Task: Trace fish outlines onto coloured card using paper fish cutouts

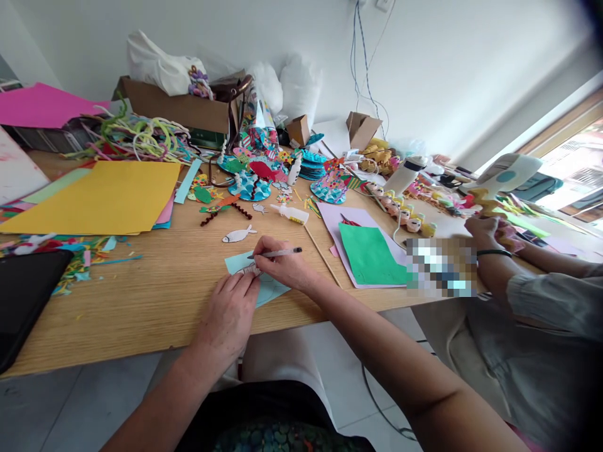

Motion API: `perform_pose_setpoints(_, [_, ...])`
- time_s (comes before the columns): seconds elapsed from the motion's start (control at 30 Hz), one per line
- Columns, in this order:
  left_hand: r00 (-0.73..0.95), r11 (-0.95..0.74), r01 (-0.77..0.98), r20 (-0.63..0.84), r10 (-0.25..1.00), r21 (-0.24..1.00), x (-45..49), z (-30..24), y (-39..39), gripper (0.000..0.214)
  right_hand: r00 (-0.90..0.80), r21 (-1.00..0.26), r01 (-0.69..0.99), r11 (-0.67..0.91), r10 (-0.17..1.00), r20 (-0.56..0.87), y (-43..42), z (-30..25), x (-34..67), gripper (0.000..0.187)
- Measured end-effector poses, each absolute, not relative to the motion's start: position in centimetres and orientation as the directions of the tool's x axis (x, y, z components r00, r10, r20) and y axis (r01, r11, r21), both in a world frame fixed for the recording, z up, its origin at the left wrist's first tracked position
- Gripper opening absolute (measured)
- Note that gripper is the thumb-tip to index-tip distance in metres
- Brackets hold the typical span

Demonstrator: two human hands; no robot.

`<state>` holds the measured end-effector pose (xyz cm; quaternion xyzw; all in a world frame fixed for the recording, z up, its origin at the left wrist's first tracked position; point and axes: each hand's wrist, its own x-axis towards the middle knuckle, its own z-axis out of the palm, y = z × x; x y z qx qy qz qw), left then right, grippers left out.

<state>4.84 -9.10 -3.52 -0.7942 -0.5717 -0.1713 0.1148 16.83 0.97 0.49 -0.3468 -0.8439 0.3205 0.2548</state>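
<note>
My right hand [285, 267] pinches a pen [277, 253] that lies almost level, its tip pointing left onto a small white paper fish cut-out [249, 270]. That cut-out rests on a light blue sheet [268, 290] near the table's front edge. My left hand [230, 314] lies flat with fingers stretched out, pressing on the blue sheet and touching the cut-out. A second white paper fish [239, 235] lies loose on the wood just behind.
Yellow paper [101, 198], a green sheet on lilac paper [370, 254], a small glue bottle [291, 214], a thin wooden stick [323, 254] and colourful crafts crowd the table. A dark tablet [23, 298] sits left. At the right a seated person's hands [485, 232] hold a glue gun [502, 176].
</note>
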Motion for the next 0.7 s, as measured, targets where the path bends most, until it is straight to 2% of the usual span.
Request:
perform_pose_setpoints(0.1, [0.284, -0.321, 0.947, 0.412, 0.866, 0.023, 4.8, -3.7, -9.0, 0.034, -0.644, -0.783, 0.369, 0.501, 0.745, 0.173, 1.2, 0.5, 16.8, 0.005])
perform_pose_setpoints(0.23, [0.281, -0.327, 0.944, 0.4, 0.872, 0.052, 4.9, -3.3, -9.2, 0.033, -0.658, -0.809, 0.336, 0.483, 0.734, 0.165, 1.2, 0.2, 16.5, 0.008])
perform_pose_setpoints(0.7, [0.232, -0.28, 0.955, 0.35, 0.908, 0.095, 5.1, -2.4, -9.6, 0.03, -0.653, -0.816, 0.342, 0.467, 0.742, 0.151, 1.2, -0.4, 16.1, 0.005])
